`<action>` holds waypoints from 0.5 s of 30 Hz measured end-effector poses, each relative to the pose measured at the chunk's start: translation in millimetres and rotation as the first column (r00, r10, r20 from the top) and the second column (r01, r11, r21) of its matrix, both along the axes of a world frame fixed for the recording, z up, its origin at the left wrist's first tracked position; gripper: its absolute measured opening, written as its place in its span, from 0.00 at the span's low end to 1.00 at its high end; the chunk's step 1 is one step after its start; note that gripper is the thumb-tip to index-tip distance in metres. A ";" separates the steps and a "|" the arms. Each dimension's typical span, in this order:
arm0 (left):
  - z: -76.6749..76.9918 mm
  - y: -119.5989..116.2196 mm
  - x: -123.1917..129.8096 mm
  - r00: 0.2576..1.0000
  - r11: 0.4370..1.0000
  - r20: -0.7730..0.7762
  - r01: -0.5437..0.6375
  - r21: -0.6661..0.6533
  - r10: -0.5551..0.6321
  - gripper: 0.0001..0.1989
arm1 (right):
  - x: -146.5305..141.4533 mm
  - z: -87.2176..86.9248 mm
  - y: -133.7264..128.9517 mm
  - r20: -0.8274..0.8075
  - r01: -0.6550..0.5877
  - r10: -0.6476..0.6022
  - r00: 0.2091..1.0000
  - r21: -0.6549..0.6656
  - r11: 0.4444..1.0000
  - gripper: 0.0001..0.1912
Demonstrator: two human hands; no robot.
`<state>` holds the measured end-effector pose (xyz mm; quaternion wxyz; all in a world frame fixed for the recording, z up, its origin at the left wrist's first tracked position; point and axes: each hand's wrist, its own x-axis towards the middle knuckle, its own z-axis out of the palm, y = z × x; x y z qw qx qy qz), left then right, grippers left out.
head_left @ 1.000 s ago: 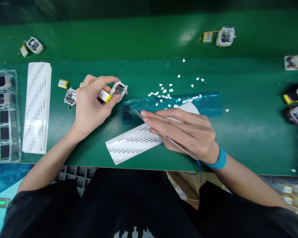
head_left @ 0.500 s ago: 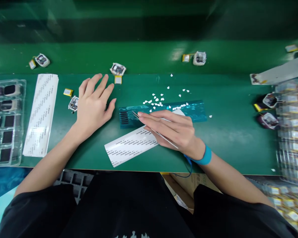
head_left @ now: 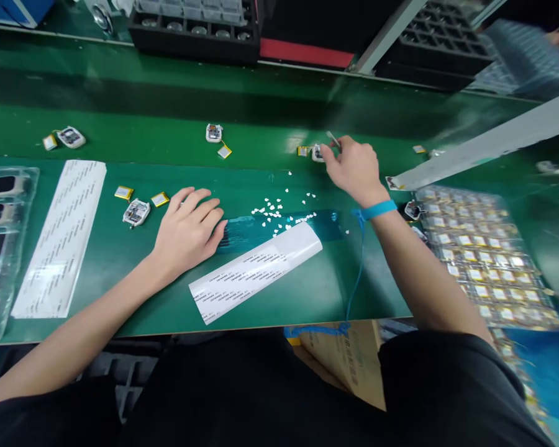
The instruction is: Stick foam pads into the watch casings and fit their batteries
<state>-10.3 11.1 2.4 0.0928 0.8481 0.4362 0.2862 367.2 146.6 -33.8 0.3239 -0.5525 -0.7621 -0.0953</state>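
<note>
My right hand (head_left: pixel 354 169) is closed on tweezers (head_left: pixel 334 140), whose end sticks out above the fingers. Its fingertips are at a small white watch case (head_left: pixel 317 153) with a yellow-edged battery (head_left: pixel 302 151) beside it; whether they touch the case is unclear. My left hand (head_left: pixel 190 226) lies palm down with its fingers apart, next to another battery (head_left: pixel 159 198). A pale bit shows at its fingers, mostly hidden. Its thumb is at the left end of a blue film strip (head_left: pixel 242 231). Small white stickers (head_left: pixel 272 214) lie scattered on and behind the film.
A printed white sheet (head_left: pixel 256 273) lies in front, and another sheet (head_left: pixel 60 242) at left beside a clear tray (head_left: pixel 28 205). Open watch cases (head_left: pixel 136 213) with batteries stand around. Stacked battery trays (head_left: pixel 489 261) and a slanted white post (head_left: pixel 484 143) are on the right.
My right hand has moved from the blue film up and away to the watch case at the back, tweezers still in it. My left hand is now nearer the film's left end. The view has shifted.
</note>
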 end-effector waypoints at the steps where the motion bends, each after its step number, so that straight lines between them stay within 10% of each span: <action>1: -1.1 -0.4 0.1 1.000 1.000 0.000 0.007 -0.001 -0.007 0.08 | 8.1 -7.9 12.4 -0.004 0.008 -0.007 1.000 0.010 1.000 0.28; 7: -4.5 -1.8 0.9 0.999 1.000 -0.043 0.014 0.028 -0.013 0.10 | 9.8 -30.7 33.1 -0.068 -0.067 0.062 0.996 -0.076 0.995 0.27; 15: -5.5 -5.5 3.3 0.998 0.999 -0.056 0.024 0.023 -0.023 0.10 | -35.4 -7.4 7.8 -0.179 -0.212 0.177 0.968 -0.199 0.957 0.24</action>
